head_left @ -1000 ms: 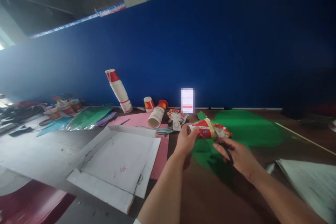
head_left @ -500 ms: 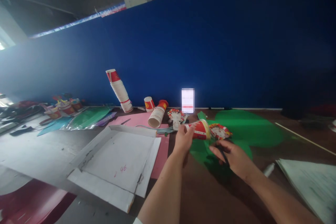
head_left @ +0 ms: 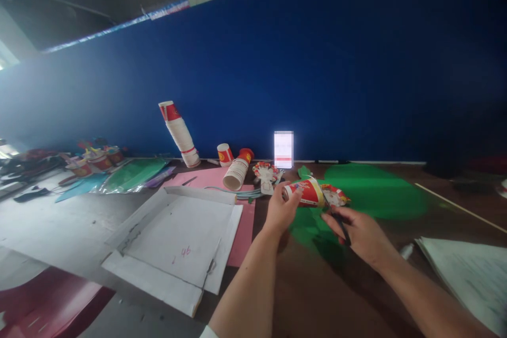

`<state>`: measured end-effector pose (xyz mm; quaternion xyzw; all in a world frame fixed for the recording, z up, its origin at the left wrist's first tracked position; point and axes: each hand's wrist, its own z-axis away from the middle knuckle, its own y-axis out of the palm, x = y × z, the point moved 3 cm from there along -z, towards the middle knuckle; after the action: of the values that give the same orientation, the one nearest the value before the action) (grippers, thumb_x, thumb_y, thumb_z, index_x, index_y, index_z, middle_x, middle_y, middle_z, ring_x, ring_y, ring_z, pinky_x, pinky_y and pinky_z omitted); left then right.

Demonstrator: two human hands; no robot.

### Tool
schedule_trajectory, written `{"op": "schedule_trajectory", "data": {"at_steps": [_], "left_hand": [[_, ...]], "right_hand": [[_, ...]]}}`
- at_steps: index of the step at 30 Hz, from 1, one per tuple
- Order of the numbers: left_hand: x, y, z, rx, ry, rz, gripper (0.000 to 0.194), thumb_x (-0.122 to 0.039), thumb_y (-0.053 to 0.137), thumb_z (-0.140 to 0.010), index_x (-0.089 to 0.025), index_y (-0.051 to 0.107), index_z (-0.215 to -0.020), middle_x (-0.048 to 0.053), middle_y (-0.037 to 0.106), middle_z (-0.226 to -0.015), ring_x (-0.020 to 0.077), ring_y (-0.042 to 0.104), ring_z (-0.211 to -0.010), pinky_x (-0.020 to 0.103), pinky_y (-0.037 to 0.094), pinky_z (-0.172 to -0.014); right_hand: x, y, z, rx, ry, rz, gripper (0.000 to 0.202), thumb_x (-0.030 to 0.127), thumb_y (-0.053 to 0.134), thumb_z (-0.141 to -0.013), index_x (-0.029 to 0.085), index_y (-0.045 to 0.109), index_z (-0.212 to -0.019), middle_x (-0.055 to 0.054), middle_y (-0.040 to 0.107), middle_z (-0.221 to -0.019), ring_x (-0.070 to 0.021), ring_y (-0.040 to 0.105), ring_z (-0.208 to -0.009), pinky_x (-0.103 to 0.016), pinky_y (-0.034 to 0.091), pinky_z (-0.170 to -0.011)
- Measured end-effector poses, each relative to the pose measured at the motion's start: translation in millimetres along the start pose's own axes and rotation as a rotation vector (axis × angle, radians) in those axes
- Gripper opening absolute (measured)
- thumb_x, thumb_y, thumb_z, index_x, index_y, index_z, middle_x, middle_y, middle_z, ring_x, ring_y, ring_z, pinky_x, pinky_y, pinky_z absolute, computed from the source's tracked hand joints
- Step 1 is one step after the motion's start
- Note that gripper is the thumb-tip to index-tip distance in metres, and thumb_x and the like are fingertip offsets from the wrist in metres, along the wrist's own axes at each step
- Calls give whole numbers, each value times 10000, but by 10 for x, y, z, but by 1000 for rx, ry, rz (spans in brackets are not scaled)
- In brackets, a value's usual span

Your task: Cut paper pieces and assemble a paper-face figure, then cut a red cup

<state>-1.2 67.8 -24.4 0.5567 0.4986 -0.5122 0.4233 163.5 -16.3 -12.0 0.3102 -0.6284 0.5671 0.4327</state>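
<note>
In my left hand (head_left: 280,210) is a red and white paper cup (head_left: 311,194), lying on its side in the air with its rim toward the right. My right hand (head_left: 358,232) is closed around black-handled scissors (head_left: 341,226), their blades pointing up and left at the cup's rim. Whether the blades have bitten into the cup is too small to tell. Beyond the rim lies a cut, flared-out cup (head_left: 336,195) in red and white. A second cut cup (head_left: 268,175) with splayed strips sits left of the held one. Green sheet material (head_left: 312,227) lies below my hands.
A white cardboard tray (head_left: 170,243) lies left on pink paper (head_left: 243,232). Behind stand a leaning cup stack (head_left: 180,134), a single cup (head_left: 225,155) and a toppled stack (head_left: 236,173). Papers (head_left: 467,269) and a thin stick (head_left: 455,206) are right. A blue partition (head_left: 317,63) closes the back.
The cup in my left hand has shifted slightly right and turned, showing more of its printed side. My right hand with the scissors has also moved a little to the right.
</note>
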Motion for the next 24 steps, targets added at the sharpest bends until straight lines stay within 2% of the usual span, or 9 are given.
{"op": "schedule_trajectory", "data": {"at_steps": [6, 9, 13, 18, 24], "left_hand": [[42, -88, -57, -164, -14, -75, 527, -527, 619, -827, -138, 594, -1181, 77, 653, -938, 193, 614, -846, 309, 488, -787], [38, -65, -64, -74, -1, -34, 478, -470, 649, -820, -138, 605, -1161, 91, 674, -964, 201, 624, -871, 317, 494, -804], [-36, -19, -7, 32, 1, -28, 516, -425, 675, -805, -138, 581, -1223, 101, 688, -969, 206, 630, -877, 330, 500, -817], [-123, -22, 46, 15, 5, -93, 516, -440, 670, -805, -141, 596, -1219, 85, 688, -938, 203, 624, -866, 324, 494, -817], [-35, -15, 11, 1, 10, -26, 496, -458, 650, -821, -149, 603, -1206, 90, 690, -1005, 197, 635, -878, 318, 505, -806]], "right_hand": [[0, 67, 15, 52, 17, -54, 306, 534, 700, -683, 233, 646, -701, 48, 530, -514, -147, 517, -477, -265, 399, -491], [-3, 55, 2, 45, -5, -60, 322, 553, 680, -690, 232, 663, -707, 37, 539, -501, -157, 518, -492, -271, 403, -491], [-24, -7, -35, 14, -48, -57, 355, 578, 681, -672, 225, 686, -711, 25, 560, -502, -155, 498, -490, -271, 391, -479], [-60, -20, -53, 31, -53, -16, 341, 566, 672, -698, 228, 689, -733, 32, 568, -506, -155, 499, -500, -273, 389, -504], [15, -24, -10, -22, -60, 15, 354, 572, 644, -721, 229, 710, -779, 10, 640, -566, -174, 544, -521, -283, 419, -520]]}}
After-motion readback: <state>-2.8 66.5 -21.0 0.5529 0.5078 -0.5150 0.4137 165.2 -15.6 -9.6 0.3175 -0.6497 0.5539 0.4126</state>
